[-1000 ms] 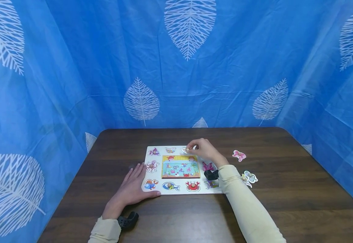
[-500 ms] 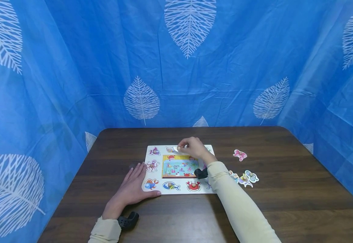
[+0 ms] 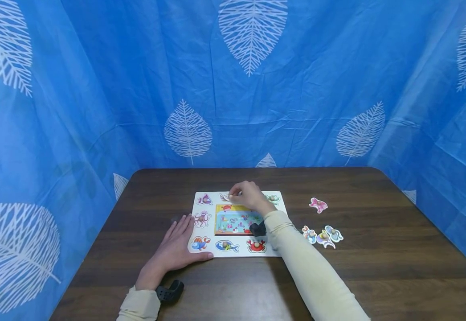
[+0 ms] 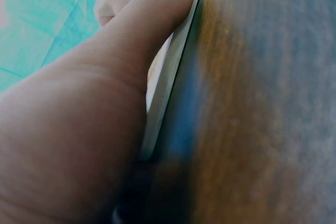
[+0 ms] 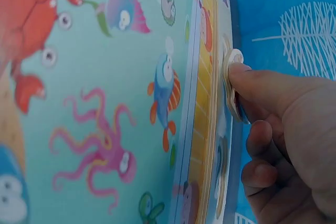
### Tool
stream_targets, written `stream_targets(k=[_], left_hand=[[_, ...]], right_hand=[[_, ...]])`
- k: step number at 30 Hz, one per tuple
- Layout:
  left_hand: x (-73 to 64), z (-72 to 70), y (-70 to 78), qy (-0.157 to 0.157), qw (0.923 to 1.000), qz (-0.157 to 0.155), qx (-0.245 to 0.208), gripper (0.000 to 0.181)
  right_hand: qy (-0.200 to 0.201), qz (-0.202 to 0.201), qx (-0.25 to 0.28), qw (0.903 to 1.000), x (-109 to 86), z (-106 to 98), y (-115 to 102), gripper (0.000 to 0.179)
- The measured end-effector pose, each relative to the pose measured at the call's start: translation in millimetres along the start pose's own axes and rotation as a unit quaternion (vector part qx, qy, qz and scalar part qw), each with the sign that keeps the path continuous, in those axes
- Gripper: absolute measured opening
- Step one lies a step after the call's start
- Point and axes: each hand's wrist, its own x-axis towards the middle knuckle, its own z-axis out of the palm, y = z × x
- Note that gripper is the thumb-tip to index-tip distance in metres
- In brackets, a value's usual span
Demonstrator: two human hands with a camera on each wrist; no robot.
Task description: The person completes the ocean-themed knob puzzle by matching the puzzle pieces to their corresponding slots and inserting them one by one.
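Note:
A white wooden peg puzzle board (image 3: 210,228) with sea-animal pictures lies on the table. My right hand (image 3: 250,196) is over its far edge, thumb and fingers pinching a pale-edged puzzle piece (image 5: 231,85). In the right wrist view the piece is tilted against the board; its picture is mostly hidden. My left hand (image 3: 178,246) lies at the board's near left corner with straight fingers. In the left wrist view, its thumb (image 4: 165,4) rests on the board's edge. A crab piece (image 3: 256,245) and a striped fish piece (image 3: 226,245) sit on the board's near side.
Several loose knobbed pieces (image 3: 324,238) lie together on the dark wooden table (image 3: 393,249), right of the board. Farther back is a pink piece (image 3: 318,205). A blue leaf-print curtain (image 3: 313,89) stands behind and at both sides.
My right hand has moved left along the board's far side, bringing the pinched piece to the second picture from the left. My left hand has stayed in place.

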Motion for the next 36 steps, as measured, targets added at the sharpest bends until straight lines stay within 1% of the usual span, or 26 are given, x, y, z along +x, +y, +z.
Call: stream_targets(k=[9,14,25,31,36], left_hand=[[-1.0,-2.0,0.6,-0.001,1.0,0.005,-0.003,0.13],[-1.0,-3.3,1.2,0.0,1.0,0.009,-0.004,0.129],[0.1,-2.4,-0.7,-0.001,1.0,0.005,-0.003,0.131],[-0.5,-3.7,-0.3,-0.002,1.0,0.006,-0.001,0.13],[-1.9,-3.9,-0.2,-0.003,1.0,0.008,-0.003,0.129]], right_hand=[[0.003,-0.007,-0.002,1.0,5.4,7.0,-5.9,0.01],[0.008,0.005,-0.001,1.0,7.3,11.7,-9.5,0.01],[0.008,0.05,-0.004,0.9987,6.4,15.9,-21.8,0.012],[0.018,0.062,-0.007,0.9979,6.5,17.9,-24.7,0.013],[0.017,0.059,-0.005,0.9981,3.5,19.3,-24.4,0.016]])
